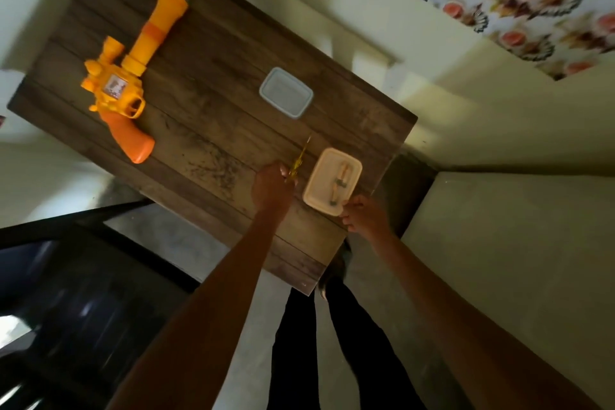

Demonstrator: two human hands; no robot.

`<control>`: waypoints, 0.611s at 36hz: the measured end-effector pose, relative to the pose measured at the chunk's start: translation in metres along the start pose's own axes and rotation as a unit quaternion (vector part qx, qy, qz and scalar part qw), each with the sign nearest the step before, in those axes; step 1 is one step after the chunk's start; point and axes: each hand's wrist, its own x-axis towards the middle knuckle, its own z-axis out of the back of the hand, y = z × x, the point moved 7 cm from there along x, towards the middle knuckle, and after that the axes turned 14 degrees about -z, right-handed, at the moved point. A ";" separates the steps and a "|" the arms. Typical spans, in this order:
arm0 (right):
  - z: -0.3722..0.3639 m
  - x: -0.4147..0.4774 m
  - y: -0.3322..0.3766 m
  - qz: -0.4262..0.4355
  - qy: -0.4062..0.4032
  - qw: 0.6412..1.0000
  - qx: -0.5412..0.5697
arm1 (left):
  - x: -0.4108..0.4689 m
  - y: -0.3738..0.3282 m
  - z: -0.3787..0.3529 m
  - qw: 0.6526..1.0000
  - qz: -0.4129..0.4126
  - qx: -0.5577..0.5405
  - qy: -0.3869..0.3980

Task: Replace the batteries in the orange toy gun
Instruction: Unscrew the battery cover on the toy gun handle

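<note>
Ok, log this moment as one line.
left hand: grips screwdriver | right hand: holds battery tray corner | toy gun: untouched on table

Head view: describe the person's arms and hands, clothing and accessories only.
The left forearm and right forearm are bare to the frame's edge, no sleeves showing. The left hand and right hand wear no gloves; no watch or ring is visible, though blur could hide small ones.

Open tabletop (206,103) btwn toy gun (133,70) & lid (286,92); container (319,183) + screwdriver (299,160) crowd near edge.
</note>
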 end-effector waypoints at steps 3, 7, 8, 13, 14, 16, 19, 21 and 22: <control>0.002 0.002 0.007 0.010 -0.012 1.000 -0.019 | 0.000 0.000 -0.001 1.000 0.003 0.008 0.003; 0.001 0.001 0.010 0.027 -0.020 0.999 -0.042 | -0.001 -0.002 0.000 1.000 -0.004 0.009 -0.007; 0.001 0.000 0.009 0.033 -0.023 0.998 -0.051 | -0.002 -0.002 0.000 1.000 -0.002 0.007 -0.006; 0.017 -0.009 0.004 0.058 -0.051 0.991 -0.109 | -0.014 -0.011 0.019 1.000 0.001 -0.002 -0.017; 0.023 -0.015 0.004 0.059 -0.060 0.991 -0.106 | -0.018 -0.015 0.026 1.000 -0.003 -0.005 -0.017; 0.037 -0.035 0.008 0.081 -0.072 0.990 -0.093 | -0.027 -0.028 0.039 1.000 -0.013 -0.024 -0.001; 0.056 -0.076 0.013 0.101 -0.058 0.991 -0.059 | -0.049 -0.057 0.058 0.997 -0.047 -0.056 0.031; 0.065 -0.099 0.014 0.113 -0.044 0.991 -0.049 | -0.067 -0.077 0.070 0.995 -0.072 -0.056 0.039; 0.068 -0.107 0.015 0.117 -0.045 0.991 -0.049 | -0.075 -0.085 0.075 0.995 -0.081 -0.052 0.040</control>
